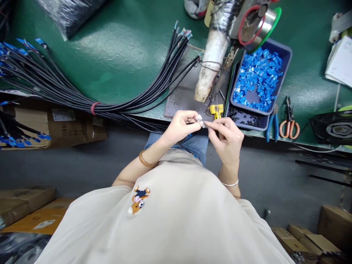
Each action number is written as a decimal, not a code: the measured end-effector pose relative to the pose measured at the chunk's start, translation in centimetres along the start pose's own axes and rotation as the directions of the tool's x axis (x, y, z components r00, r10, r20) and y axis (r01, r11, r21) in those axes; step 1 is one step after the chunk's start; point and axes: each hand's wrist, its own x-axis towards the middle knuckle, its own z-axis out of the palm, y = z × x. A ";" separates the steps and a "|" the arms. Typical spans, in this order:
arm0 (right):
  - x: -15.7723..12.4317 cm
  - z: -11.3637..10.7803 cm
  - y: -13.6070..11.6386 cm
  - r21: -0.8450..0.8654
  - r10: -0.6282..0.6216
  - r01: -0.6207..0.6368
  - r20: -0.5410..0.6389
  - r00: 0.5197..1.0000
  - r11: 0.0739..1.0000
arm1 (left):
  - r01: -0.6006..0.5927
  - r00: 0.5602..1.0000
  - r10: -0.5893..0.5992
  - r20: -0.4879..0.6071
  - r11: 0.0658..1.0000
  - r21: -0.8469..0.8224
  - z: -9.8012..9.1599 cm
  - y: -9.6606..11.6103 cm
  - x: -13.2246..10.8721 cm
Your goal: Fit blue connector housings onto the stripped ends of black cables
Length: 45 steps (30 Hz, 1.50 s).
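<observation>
My left hand (184, 126) is closed in a pinch over the table's front edge, with white wraps on its fingertips. Facing it, my right hand (227, 134) also pinches, thumb and index finger meeting the left fingertips at a tiny thin piece. The fingers mostly hide that piece, so its kind is unclear. Below my left hand a black cable (183, 147) crosses my lap. Just beyond the hands are a yellow block (216, 109) and a dark work plate (181, 99). To the left lies a bundle of black cables (132, 104) with stripped ends and a red tie.
A wrapped pipe (211, 62) slants down above the plate, beside a wire spool (265, 31). Right of it, a bin (286, 69) holds blue connectors, overlapping a tray of black parts (247, 119). Blue pliers (272, 123), orange-handled scissors (288, 124) and a fan (334, 128) lie further right.
</observation>
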 end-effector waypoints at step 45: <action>-0.2 2.5 0.6 0.362 0.362 -0.312 -0.077 0.929 0.878 | -0.162 0.983 0.181 -0.043 0.945 0.285 0.9 -1.6 -1.0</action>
